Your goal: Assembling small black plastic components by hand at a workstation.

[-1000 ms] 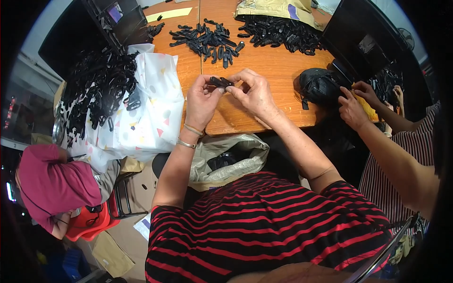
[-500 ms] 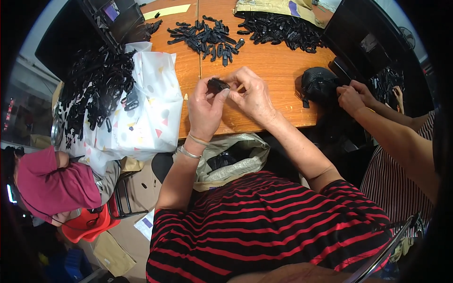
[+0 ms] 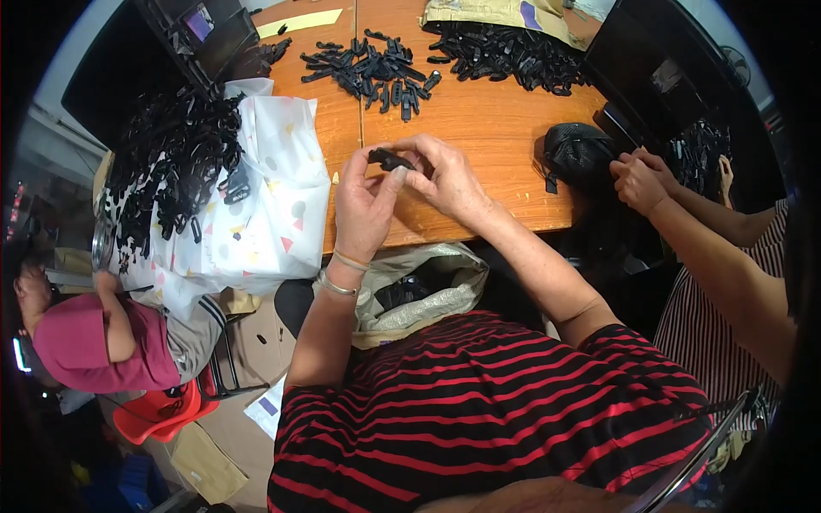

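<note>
Above the near edge of the wooden table, a small black plastic piece (image 3: 389,160), perhaps a clip, is held between both hands. My left hand (image 3: 366,198) pinches its left end between thumb and fingers. On its right end the thumb and fingers of my right hand (image 3: 446,179) are closed. Both thumbs meet near its lower side, and part of the piece is hidden by the fingers. Farther back on the table lies a loose pile of similar black pieces (image 3: 376,68).
A bigger heap of black pieces (image 3: 505,58) spills from a paper bag (image 3: 505,15) at the back right. On the left, black parts (image 3: 175,154) cover a patterned plastic sheet (image 3: 282,188). An open woven sack (image 3: 462,295) is below the table edge. Co-workers sit on both sides.
The black piece has been turned and now lies more lengthwise between my hands. My right fingers have shifted slightly left and down. The co-worker at left has leaned differently.
</note>
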Demonstrator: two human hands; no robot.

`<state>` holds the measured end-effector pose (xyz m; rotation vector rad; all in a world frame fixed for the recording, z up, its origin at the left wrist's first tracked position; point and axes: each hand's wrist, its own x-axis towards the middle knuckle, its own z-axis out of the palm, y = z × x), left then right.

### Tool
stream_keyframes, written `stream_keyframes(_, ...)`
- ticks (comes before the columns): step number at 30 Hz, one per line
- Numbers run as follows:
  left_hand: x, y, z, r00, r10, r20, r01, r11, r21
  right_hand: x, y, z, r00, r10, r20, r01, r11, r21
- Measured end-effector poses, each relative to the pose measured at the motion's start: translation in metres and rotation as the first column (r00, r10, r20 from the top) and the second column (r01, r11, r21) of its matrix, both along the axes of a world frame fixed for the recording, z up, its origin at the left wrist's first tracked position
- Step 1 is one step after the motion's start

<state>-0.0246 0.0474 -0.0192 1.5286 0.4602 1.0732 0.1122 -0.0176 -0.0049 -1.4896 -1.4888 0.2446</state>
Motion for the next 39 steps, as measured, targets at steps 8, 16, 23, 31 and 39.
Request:
stream_keyframes(8, -0.030, 0.020, 0.008, 0.838, -0.458, -0.298, 0.405, 0.887, -0.224, 0.001, -0.029, -0.003, 0.997, 0.078, -0.016, -0.080, 0.944, -0.321)
stream_keyframes(16, 0.034, 0.097, -0.019, 0.804, 0.144, -0.577, 0.036, 0.957, 0.288, 0.005, -0.069, -0.024, 0.847, 0.501, 0.180, -0.360, 0.788, -0.500)
stream_keyframes(23, 0.098, 0.142, -0.055, 0.730, 0.573, -0.372, -0.065, 0.600, 0.797, 0.058, -0.001, 0.006, 0.999, -0.012, 0.034, 0.026, 0.906, -0.423)
stream_keyframes(31, 0.072, 0.119, -0.043, 0.688, 0.326, -0.649, -0.014, 0.899, 0.437, 0.182, 0.097, -0.030, 0.725, -0.448, 0.523, 0.605, 0.777, -0.174)
stream_keyframes(39, 0.042, 0.096, -0.034, 0.659, 0.339, -0.671, 0.086, 0.853, 0.515, 0.169, 0.104, -0.047, 0.765, -0.163, 0.623, 0.391, 0.886, -0.250)
